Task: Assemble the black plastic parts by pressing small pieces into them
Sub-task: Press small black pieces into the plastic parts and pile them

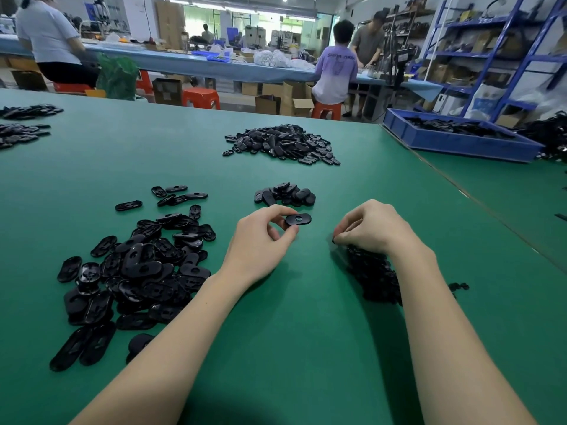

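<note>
Left hand (260, 237) pinches one oval black part (298, 219) hole-up, probably so the right hand (368, 228), fingers curled picking at the small-piece pile (372, 277), can feed it.

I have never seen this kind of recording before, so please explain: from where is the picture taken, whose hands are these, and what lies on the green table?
One camera, worn on a person's head, looks forward and down at that person's own bare hands. The left hand pinches one black oval plastic part. The right hand has its fingers curled at a heap of small black pieces; what it holds is hard to tell. On the green table lie a pile of oval parts on the left and two more piles farther off. Other workers sit behind.
</note>
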{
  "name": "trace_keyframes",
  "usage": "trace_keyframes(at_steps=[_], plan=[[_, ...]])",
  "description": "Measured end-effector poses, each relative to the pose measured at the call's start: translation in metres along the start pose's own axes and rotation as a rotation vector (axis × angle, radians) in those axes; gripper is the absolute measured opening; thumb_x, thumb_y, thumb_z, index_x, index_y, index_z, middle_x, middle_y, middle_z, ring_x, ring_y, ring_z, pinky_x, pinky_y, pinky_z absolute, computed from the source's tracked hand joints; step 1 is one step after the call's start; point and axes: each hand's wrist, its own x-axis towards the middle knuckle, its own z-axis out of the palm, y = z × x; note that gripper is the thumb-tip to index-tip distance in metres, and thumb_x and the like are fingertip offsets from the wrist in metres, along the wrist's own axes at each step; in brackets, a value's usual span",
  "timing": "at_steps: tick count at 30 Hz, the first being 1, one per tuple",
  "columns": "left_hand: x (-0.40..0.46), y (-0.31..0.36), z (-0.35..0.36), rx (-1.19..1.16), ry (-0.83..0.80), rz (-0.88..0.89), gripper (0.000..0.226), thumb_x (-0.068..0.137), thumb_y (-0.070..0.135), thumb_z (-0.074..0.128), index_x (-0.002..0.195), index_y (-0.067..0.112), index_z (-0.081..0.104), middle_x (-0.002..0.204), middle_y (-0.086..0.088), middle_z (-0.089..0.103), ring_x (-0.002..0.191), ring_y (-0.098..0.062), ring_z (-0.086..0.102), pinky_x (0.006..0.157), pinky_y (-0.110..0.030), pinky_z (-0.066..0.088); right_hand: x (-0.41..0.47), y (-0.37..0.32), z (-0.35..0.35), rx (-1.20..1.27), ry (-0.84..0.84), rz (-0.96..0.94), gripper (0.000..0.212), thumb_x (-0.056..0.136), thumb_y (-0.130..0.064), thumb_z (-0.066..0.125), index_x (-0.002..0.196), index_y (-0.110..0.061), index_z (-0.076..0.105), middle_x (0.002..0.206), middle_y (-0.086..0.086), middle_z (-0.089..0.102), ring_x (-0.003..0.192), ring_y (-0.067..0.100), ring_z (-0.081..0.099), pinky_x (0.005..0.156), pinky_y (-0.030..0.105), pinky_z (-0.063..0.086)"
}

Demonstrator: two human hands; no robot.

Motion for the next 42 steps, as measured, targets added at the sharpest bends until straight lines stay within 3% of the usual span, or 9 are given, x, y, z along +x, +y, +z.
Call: trace_keyframes(at_steps=[7,14,19,24,27,30,36,42], plan=[[-0.001,0.000,0.001,0.010,-0.011,0.000,0.018,0.088,0.032,0.070,0.105,0.036,0.070,0.088,0.015,0.068,0.066,-0.009,0.061,0.075,-0.024,0.051,0.000,0.005,0.001,0.137,-0.020,-0.030,0.007,0.075,-0.031,0.083,0.074,-0.037,0.081,0.074,-0.017,0.075,0.092,0.008,0.069,0.092,0.035,0.056],[-0.002,0.002,-0.001,0.002,-0.018,-0.006,0.017,0.088,0.032,0.070,0.104,0.036,0.070,0.089,0.017,0.068,0.066,-0.010,0.062,0.076,-0.027,0.053,0.000,0.011,-0.003,0.137,-0.040,-0.021,0.008,0.077,-0.029,0.082,0.073,-0.035,0.080,0.071,-0.016,0.075,0.076,0.007,0.067,0.083,0.031,0.057],[-0.002,0.002,-0.001,-0.012,-0.030,-0.022,0.017,0.087,0.031,0.069,0.103,0.036,0.070,0.089,0.017,0.068,0.066,-0.009,0.062,0.074,-0.026,0.052,0.001,0.009,-0.002,0.159,-0.055,-0.047,0.004,0.080,-0.025,0.079,0.077,-0.028,0.078,0.072,-0.011,0.076,0.059,0.006,0.064,0.062,0.022,0.047],[-0.002,0.004,-0.001,-0.065,-0.027,-0.040,0.017,0.087,0.024,0.070,0.100,0.035,0.072,0.087,0.016,0.069,0.065,-0.011,0.061,0.069,-0.013,0.047,-0.002,0.001,0.000,0.509,-0.145,-0.096,0.009,0.082,-0.021,0.082,0.090,-0.019,0.077,0.078,-0.004,0.076,0.052,0.008,0.050,0.048,0.011,0.039],[-0.002,0.006,0.000,-0.111,-0.034,-0.050,0.018,0.086,0.020,0.071,0.099,0.033,0.073,0.086,0.011,0.071,0.069,-0.013,0.061,0.068,-0.008,0.046,-0.004,-0.003,0.001,0.602,-0.196,-0.116,0.009,0.084,-0.021,0.082,0.092,-0.021,0.078,0.089,0.002,0.079,0.053,0.007,0.049,0.050,0.014,0.039],[-0.002,0.010,0.000,-0.147,-0.047,-0.064,0.018,0.086,0.018,0.072,0.099,0.030,0.074,0.087,0.005,0.072,0.073,-0.018,0.061,0.070,-0.010,0.048,-0.004,-0.004,0.003,0.629,-0.189,-0.143,0.006,0.086,-0.020,0.081,0.089,-0.024,0.078,0.080,-0.004,0.074,0.055,0.009,0.049,0.051,0.016,0.038],[-0.002,0.014,-0.001,-0.170,-0.055,-0.077,0.018,0.087,0.018,0.072,0.101,0.029,0.074,0.091,0.003,0.072,0.073,-0.021,0.063,0.067,-0.008,0.047,-0.001,-0.007,0.004,0.692,-0.215,-0.152,0.012,0.088,-0.020,0.079,0.099,-0.025,0.079,0.082,-0.001,0.069,0.052,0.008,0.047,0.062,0.024,0.037],[-0.003,0.015,-0.002,-0.192,-0.055,-0.087,0.018,0.087,0.018,0.073,0.100,0.031,0.074,0.091,0.008,0.072,0.073,-0.025,0.064,0.069,-0.018,0.052,0.001,-0.007,0.006,0.726,-0.219,-0.121,0.013,0.085,-0.020,0.082,0.097,-0.019,0.078,0.077,-0.004,0.068,0.048,0.009,0.044,0.067,0.029,0.034]])
